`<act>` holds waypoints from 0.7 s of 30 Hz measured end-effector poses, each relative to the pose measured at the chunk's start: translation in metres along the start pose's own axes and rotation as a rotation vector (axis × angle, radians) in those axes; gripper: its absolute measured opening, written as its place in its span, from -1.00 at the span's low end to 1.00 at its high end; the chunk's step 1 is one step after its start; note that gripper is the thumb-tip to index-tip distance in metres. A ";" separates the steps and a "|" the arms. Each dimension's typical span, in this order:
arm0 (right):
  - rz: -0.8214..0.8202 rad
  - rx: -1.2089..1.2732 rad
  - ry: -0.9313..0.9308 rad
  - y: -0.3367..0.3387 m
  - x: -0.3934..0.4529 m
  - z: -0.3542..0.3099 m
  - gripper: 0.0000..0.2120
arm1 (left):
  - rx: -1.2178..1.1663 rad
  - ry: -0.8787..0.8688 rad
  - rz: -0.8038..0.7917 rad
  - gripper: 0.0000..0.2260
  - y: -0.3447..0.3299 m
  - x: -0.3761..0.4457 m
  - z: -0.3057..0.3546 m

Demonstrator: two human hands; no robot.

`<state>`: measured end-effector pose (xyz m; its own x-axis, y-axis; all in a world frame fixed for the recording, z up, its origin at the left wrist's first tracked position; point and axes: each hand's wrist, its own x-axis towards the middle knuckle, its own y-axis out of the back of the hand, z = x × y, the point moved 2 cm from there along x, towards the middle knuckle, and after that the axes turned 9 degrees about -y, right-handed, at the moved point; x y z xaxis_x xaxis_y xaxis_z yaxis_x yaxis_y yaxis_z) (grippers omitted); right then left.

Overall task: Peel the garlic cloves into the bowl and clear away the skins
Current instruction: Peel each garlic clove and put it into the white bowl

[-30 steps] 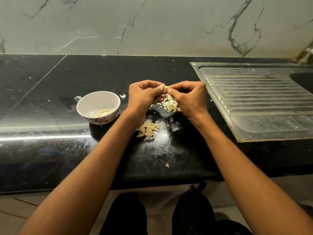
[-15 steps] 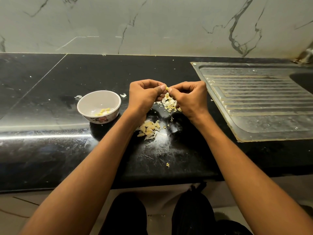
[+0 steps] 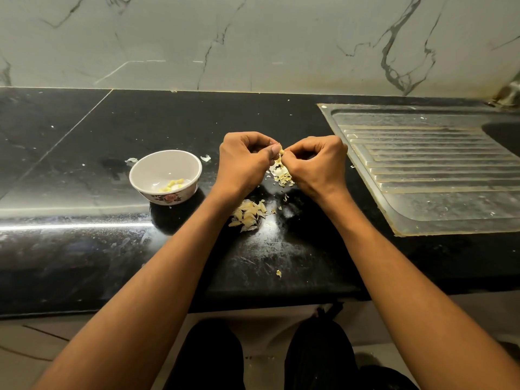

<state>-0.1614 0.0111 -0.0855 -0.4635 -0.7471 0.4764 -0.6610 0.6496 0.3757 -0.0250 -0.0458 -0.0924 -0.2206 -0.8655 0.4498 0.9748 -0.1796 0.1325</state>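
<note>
While both hands (image 3: 247, 161) (image 3: 315, 164) still pinch the clove (image 3: 280, 151) like before, skins (image 3: 281, 173) sit underneath, bowl (image 3: 166, 175) left, drainboard (image 3: 427, 170) right.

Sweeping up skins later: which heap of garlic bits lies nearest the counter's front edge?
The heap under the left forearm, nearer the front edge; the other heap lies beneath the hands.

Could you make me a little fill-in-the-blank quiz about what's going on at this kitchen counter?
1. Both hands, the left hand and the right hand, pinch one garlic clove between their ____.
2. The peeled cloves lie inside the white ____.
3. The bowl stands to the ____ of the hands.
4. The metal draining board lies on the person's ____ side.

Missing words: fingertips; bowl; left; right
</note>
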 end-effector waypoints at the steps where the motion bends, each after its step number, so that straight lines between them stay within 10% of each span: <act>1: 0.003 -0.003 0.002 0.000 0.000 0.000 -0.89 | 0.003 0.000 -0.007 -0.94 0.000 0.000 0.000; 21: -0.070 0.290 -0.165 -0.003 0.006 0.006 -0.84 | -0.038 0.025 -0.060 -0.89 0.000 0.004 -0.005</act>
<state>-0.1656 0.0042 -0.0886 -0.4849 -0.8163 0.3138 -0.8239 0.5468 0.1493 -0.0261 -0.0511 -0.0947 -0.2781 -0.8641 0.4195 0.9605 -0.2487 0.1245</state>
